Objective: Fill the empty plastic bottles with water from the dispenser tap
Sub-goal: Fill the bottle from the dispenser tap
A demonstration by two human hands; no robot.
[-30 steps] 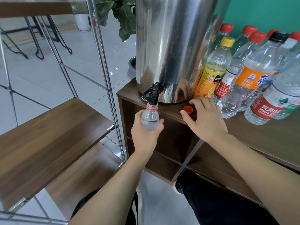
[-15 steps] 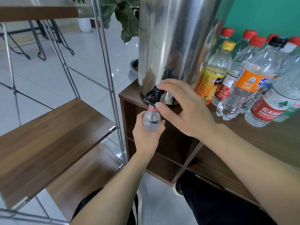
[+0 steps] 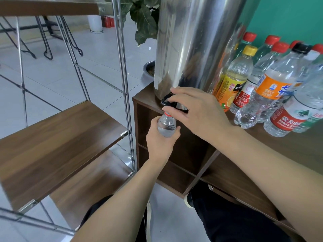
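Observation:
A tall steel water dispenser (image 3: pixel 195 41) stands on a brown wooden cabinet (image 3: pixel 288 147). Its black tap (image 3: pixel 167 100) juts out over the cabinet's left front edge. My left hand (image 3: pixel 160 142) grips a small clear plastic bottle (image 3: pixel 166 125) with a red neck ring, held upright right under the tap. My right hand (image 3: pixel 194 110) lies over the tap, fingers and thumb curled round its black lever. Several capped plastic bottles (image 3: pixel 272 88) stand to the right of the dispenser; one has a yellow cap (image 3: pixel 250 50).
A metal-framed rack with brown wooden shelves (image 3: pixel 57 142) stands close on the left, its upright post (image 3: pixel 122 67) just beside the cabinet. A potted plant (image 3: pixel 143 20) is behind the dispenser. My legs and a shoe (image 3: pixel 189 199) are on the tiled floor below.
My right hand left the red cap on the cabinet top, rose to the tap and now grips its lever. The left hand kept the bottle under the tap.

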